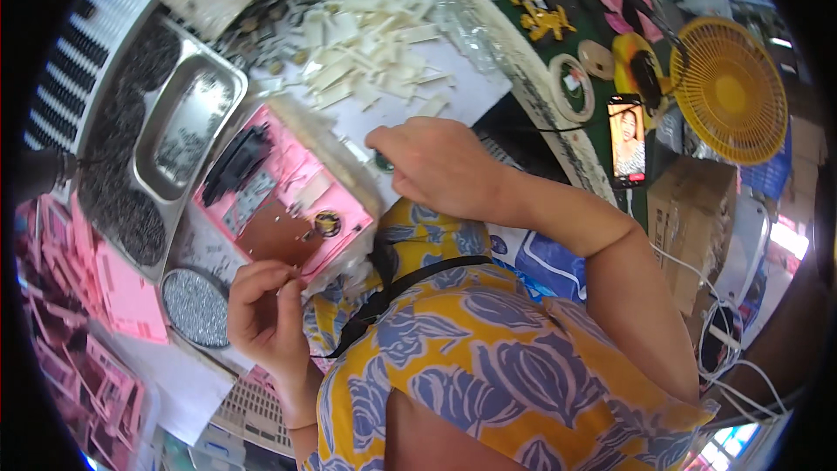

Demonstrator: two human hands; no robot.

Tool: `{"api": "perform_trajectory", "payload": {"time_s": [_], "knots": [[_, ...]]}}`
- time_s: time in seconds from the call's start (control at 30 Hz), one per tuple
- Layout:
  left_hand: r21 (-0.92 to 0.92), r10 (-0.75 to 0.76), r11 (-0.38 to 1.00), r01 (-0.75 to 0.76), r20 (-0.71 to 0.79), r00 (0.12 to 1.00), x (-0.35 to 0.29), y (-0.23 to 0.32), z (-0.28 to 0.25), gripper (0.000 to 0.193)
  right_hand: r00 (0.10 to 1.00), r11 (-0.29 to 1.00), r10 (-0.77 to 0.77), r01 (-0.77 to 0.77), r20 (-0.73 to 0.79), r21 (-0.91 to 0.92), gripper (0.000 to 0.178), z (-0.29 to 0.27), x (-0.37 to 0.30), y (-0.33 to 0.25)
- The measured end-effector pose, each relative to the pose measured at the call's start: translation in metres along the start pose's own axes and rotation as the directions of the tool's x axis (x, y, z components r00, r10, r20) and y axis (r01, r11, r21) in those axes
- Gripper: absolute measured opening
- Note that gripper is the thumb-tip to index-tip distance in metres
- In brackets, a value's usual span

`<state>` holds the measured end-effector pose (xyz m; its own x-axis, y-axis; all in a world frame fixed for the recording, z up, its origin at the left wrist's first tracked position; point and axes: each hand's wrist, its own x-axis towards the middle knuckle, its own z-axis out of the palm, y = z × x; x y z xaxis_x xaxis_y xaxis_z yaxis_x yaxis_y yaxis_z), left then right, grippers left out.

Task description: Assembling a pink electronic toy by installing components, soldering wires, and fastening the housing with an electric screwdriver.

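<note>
A pink plastic casing (336, 190) sits tilted in front of me with its inside facing up. In it are a black part (237, 161), a brown panel (281, 234) and a small round part (327, 224) with a dark centre. At the casing's near corner is my left hand (268, 307), thumb and forefinger pinched together; whatever is between them is too small to name. Beyond the casing's right side my right hand (449, 166) is curled closed, with a small dark green thing at its fingertips that I cannot make out.
Loose white plastic pieces (375, 48) lie in a heap at the far side. To the left are a metal tray (187, 118) of small dark parts and a round dish (199, 307) of tiny silvery parts. Pink casings are piled farther left. A phone (627, 141) and yellow fan (731, 92) stand right.
</note>
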<state>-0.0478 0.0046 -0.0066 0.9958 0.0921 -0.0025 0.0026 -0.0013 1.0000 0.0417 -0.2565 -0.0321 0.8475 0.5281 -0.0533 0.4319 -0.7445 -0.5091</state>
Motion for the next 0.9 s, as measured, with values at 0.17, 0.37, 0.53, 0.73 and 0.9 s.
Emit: {"api": "perform_trajectory", "payload": {"time_s": [0.17, 0.37, 0.53, 0.73, 0.9], "knots": [[0.000, 0.086, 0.996, -0.086, 0.039, 0.996, 0.001, -0.002, 0.006, 0.016, 0.994, 0.858, 0.105, -0.082, -0.017, 0.506, 0.035, -0.034, -0.007, 0.000], [0.069, 0.032, 0.997, -0.043, 0.151, 0.988, 0.008, 0.007, 0.022, 0.014, 0.991, 0.154, 0.056, -0.132, 0.125, 0.979, 0.043, -0.019, -0.009, -0.041], [0.010, 0.009, 1.000, -0.009, 0.035, 0.999, 0.000, 0.008, 0.024, 0.022, 0.991, 0.063, -0.057, -0.117, 0.121, 0.991, 0.043, -0.012, 0.001, -0.054], [-0.070, -0.032, 0.997, 0.031, -0.014, 0.999, -0.001, 0.010, 0.026, 0.033, 0.988, 0.004, -0.083, -0.134, 0.134, 0.991, 0.044, -0.012, 0.002, -0.056], [-0.089, -0.045, 0.995, 0.046, 0.016, 0.999, 0.003, 0.012, 0.031, 0.033, 0.988, -0.014, -0.052, -0.145, 0.144, 0.989, 0.046, -0.013, -0.002, -0.049]]}}
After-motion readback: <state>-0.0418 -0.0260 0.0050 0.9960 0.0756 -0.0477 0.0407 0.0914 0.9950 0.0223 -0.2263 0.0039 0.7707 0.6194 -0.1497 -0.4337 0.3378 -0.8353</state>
